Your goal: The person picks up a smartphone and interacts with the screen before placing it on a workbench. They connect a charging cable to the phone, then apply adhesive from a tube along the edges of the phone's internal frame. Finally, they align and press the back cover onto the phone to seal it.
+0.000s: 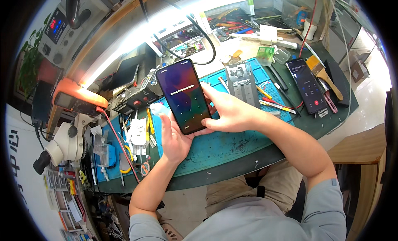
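A dark smartphone [184, 96] is held up over the work mat, its lit screen showing a purple and green lock screen with dots. My left hand [176, 137] cradles it from behind and below; its thumb stands away from the phone's left edge. The left fingers behind the phone are mostly hidden. My right hand [230, 110] grips the lower right side, its thumb at the bottom corner of the screen. Just beyond the right hand, a grey phone-shaped panel [242, 81] lies on the blue repair mat [207, 152].
A second phone [306, 85] with a lit screen lies at the right, beside a wooden brush [325, 77]. On the left are an orange multimeter [78, 96], a white microscope [64, 143] and a red cable. Tools and tweezers crowd the bench's back and right.
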Tool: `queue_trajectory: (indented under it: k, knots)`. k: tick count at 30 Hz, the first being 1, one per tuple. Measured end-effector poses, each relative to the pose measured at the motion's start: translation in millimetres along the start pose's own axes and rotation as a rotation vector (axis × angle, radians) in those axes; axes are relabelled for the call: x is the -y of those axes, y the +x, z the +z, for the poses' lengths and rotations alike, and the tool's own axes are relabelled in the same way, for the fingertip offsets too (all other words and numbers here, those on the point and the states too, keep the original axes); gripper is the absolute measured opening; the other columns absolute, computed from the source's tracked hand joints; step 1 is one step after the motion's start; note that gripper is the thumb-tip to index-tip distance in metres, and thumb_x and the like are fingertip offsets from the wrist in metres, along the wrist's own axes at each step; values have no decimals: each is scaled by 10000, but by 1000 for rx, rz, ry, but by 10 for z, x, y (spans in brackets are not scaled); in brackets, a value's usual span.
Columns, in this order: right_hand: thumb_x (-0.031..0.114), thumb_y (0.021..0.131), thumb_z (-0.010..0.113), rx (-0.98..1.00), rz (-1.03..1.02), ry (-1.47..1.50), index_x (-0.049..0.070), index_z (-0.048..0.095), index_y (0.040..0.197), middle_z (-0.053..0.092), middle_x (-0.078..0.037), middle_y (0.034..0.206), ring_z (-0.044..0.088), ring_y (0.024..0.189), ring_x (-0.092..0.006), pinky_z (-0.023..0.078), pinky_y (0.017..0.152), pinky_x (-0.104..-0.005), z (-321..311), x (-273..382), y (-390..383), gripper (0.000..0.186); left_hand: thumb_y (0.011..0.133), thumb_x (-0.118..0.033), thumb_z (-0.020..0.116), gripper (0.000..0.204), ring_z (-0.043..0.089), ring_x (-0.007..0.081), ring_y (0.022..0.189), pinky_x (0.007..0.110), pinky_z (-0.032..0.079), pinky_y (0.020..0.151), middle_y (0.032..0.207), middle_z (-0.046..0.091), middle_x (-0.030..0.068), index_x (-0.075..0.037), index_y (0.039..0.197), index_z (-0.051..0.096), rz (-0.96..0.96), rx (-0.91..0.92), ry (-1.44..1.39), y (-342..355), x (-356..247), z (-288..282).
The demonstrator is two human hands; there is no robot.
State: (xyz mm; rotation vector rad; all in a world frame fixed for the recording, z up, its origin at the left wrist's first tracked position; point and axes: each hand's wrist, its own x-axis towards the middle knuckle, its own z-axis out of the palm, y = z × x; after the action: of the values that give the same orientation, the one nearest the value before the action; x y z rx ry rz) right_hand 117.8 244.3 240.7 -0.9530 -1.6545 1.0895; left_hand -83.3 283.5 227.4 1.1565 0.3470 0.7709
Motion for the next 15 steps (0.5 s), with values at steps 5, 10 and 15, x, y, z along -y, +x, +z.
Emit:
queue_trajectory:
  k: [5,10,15]
  knots:
    - [73,794,638,25,-5,53,17,258,1536,590,-179,1260,607,1122,-253,505,970,-388,-12,32,-4,836,1011,-692,222,850,563,378,1285,524,566,953,1432,508,235,-7,1510,293,4,5,-27,-11,9,-14]
    - [80,795,621,-3,3,64,5,298,1515,585,-181,1245,589,1150,-257,511,968,-390,-17,-7,-17,793,994,-716,242,860,576,389,1262,576,575,921,1432,507,224,-20,1498,291,-23,-49,31,-6,-8,28]
    - [83,792,615,-118,15,-6,-15,428,1378,604,-169,1188,603,1127,-262,527,951,-396,-39,-25,22,623,986,-730,233,870,565,391,1276,608,569,912,1445,499,214,-37,1510,275,-55,-36,33,-20,15,-7]
